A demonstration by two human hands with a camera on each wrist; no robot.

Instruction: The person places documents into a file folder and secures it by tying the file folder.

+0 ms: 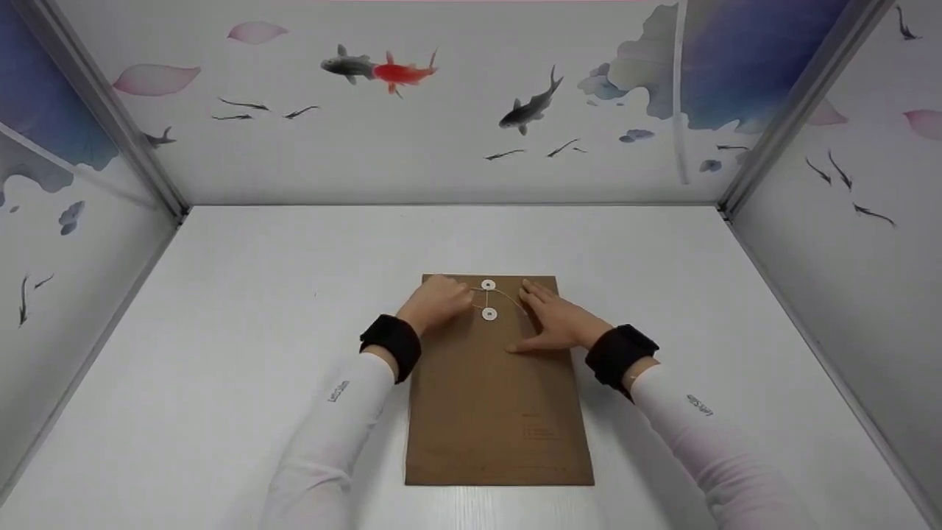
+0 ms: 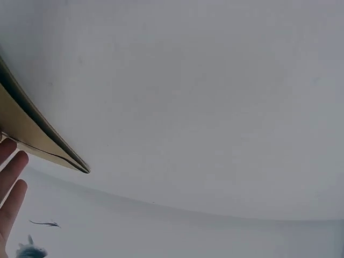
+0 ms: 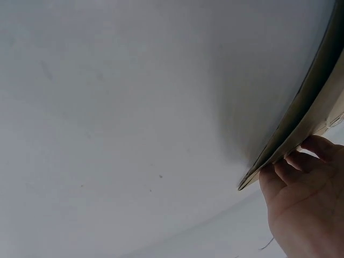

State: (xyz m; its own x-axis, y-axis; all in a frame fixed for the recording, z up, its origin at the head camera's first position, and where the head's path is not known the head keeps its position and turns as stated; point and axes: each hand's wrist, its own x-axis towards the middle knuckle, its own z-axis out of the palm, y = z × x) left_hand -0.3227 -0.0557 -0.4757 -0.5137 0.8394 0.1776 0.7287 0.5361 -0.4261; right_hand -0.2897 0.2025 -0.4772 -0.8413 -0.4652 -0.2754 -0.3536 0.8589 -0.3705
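A brown document envelope (image 1: 482, 397) lies flat on the white table, its flap end away from me. Two white button discs stand one above the other near that end, the upper disc (image 1: 488, 284) and the lower disc (image 1: 489, 314). A thin string (image 1: 508, 296) runs between the discs and out to both sides. My left hand (image 1: 438, 303), fingers curled, pinches the string left of the discs; its fingertips are hidden in the head view. With fingers spread, my right hand (image 1: 557, 322) rests on the envelope's upper right part, thumb pointing inward.
The white table (image 1: 243, 316) extends around the envelope. A back wall (image 1: 441, 162) painted with fish and petals closes off the far side, with a left side wall (image 1: 73, 287) and a right side wall (image 1: 831, 265). Black bands sit on both wrists.
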